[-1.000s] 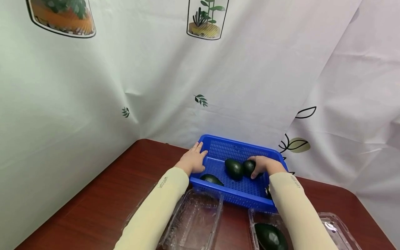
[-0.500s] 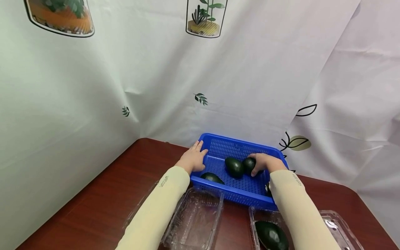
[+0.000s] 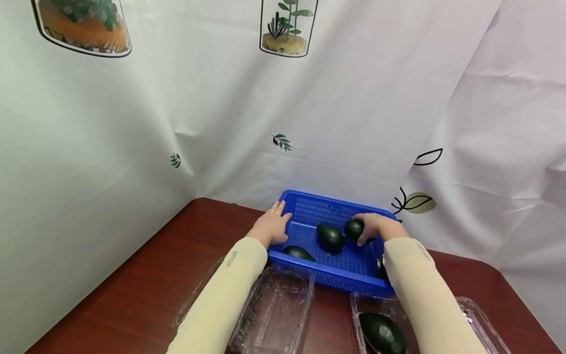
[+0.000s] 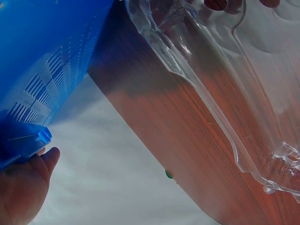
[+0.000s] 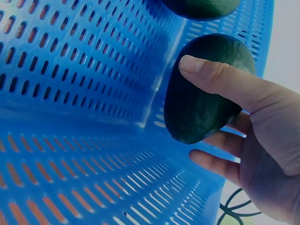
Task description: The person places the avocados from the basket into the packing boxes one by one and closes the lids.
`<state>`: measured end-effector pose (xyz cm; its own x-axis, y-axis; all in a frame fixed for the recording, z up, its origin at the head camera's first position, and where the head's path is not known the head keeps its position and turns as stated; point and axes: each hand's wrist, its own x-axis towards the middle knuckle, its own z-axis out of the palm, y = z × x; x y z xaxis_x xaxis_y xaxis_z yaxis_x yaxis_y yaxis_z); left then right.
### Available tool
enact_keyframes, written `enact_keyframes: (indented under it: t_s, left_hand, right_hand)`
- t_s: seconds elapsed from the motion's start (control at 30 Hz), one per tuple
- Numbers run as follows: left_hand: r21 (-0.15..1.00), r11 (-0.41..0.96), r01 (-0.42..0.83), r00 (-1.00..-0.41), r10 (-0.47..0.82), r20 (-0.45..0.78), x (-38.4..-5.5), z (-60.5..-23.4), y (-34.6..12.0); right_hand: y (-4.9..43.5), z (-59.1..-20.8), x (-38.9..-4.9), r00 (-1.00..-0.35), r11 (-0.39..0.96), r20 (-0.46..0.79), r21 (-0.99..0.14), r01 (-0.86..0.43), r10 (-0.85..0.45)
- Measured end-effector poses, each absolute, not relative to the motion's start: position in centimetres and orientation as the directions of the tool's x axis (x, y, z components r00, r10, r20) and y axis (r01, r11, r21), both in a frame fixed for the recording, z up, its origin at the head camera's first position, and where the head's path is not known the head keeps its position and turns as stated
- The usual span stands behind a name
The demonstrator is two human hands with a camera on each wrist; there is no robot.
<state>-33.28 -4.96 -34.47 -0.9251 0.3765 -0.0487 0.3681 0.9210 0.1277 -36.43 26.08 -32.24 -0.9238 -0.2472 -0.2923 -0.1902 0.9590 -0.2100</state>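
A blue perforated basket [image 3: 325,209] stands at the back of the table. My left hand [image 3: 270,227] holds its left rim; the left wrist view shows the fingertips [image 4: 51,160] at the rim's edge. Inside the basket, my right hand [image 3: 375,227] grips a dark green avocado [image 5: 201,101], thumb [image 5: 213,75] across the near side and fingers beneath it. A second avocado [image 3: 329,238] lies just left of it. A third avocado [image 3: 298,252] is by the front wall, partly hidden. Another dark fruit [image 3: 382,269] shows beside the right sleeve, mostly covered.
In front of the basket, a clear plastic container [image 3: 278,312] sits at the left, with its clear lid beside it under the left sleeve. At right, another clear container [image 3: 355,314] holds an avocado [image 3: 382,332]. Its lid [image 3: 479,319] lies farther right. A white curtain [image 3: 221,98] hangs behind.
The right hand has drawn the gripped avocado slightly right and back, and a gap has opened between it and the second avocado. The left hand keeps its place on the rim.
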Motion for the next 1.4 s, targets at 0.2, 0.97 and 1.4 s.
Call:
enact_keyframes:
  t_s: [0.2, 0.97, 1.4]
  left_hand:
    - [0.126, 0.921, 0.368, -0.925, 0.376, -0.051, -33.4, -34.7, -5.0]
    - [0.132, 0.918, 0.373, -0.923, 0.381, -0.044, -33.1, -34.7, -5.0]
    - [0.139, 0.917, 0.375, -0.922, 0.384, -0.045, -33.6, -34.9, -4.9]
  right_hand:
    - [26.1, -31.7, -36.3, -0.928, 0.96, -0.275, -0.198, -0.2, -0.25]
    - [26.5, -28.5, -35.7, -0.937, 0.959, -0.229, -0.164, -0.23, -0.263]
    - [26.4, -26.1, -34.8, -0.942, 0.951, -0.173, -0.163, -0.262, -0.289]
